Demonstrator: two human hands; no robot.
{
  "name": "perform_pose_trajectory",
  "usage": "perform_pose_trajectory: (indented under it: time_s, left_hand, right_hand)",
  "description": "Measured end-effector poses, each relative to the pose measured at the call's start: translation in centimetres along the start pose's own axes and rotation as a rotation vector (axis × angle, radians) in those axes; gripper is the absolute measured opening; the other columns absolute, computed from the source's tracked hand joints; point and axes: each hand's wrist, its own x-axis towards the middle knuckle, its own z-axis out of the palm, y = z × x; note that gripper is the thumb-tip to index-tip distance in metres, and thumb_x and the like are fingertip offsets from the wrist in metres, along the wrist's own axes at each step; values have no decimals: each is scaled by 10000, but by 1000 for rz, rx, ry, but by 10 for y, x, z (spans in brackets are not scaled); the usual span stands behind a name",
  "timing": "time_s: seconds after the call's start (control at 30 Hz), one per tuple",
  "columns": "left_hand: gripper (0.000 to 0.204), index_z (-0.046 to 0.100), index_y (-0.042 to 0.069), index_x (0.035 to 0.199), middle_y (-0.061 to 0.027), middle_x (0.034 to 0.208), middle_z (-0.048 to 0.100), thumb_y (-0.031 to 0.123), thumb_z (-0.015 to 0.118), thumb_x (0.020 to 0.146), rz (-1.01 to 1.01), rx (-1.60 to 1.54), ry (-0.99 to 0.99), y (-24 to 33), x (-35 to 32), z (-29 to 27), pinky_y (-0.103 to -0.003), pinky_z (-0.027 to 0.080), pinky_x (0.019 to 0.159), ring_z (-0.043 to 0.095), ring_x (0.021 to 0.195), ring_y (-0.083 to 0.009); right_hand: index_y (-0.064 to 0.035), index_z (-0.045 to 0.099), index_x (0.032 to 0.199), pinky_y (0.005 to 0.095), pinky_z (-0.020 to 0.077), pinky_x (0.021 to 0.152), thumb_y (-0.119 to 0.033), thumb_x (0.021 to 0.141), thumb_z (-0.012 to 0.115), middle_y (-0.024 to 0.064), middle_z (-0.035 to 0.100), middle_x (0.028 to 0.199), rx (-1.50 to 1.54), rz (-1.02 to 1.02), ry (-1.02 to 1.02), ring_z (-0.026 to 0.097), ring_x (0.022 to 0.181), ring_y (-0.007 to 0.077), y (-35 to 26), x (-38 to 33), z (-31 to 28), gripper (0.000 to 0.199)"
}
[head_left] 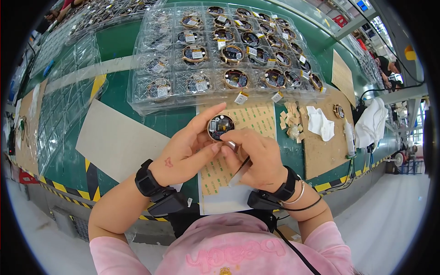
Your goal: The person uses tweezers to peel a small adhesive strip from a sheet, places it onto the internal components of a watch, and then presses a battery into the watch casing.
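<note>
My left hand (183,153) grips the round part (220,127); my right hand (256,158) pinches tweezers (240,170) beside it. I should steady both hands together, pressing gently.

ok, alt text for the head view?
Left hand holds a small round device over a sheet of adhesive pads while the right hand works at it with tweezers. Clear trays of similar devices sit behind.

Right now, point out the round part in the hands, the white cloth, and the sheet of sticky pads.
round part (220,126), head view, its dark face.
white cloth (320,123), head view, its middle fold.
sheet of sticky pads (256,119), head view, its upper right area.
</note>
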Motion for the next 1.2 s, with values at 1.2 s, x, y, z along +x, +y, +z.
perform_pose_trajectory:
  time_s: [1.2]
  left_hand:
    - [445,375,32,1332,-87,1254,525,-82,408,904,-120,178,53,5,-2,3,-222,486,655,574,794,-75]
  right_hand:
    - [-62,668,905,225,358,467,22,719,726,24,566,693,12,171,-65,438,479,83,1,5,-25,212]
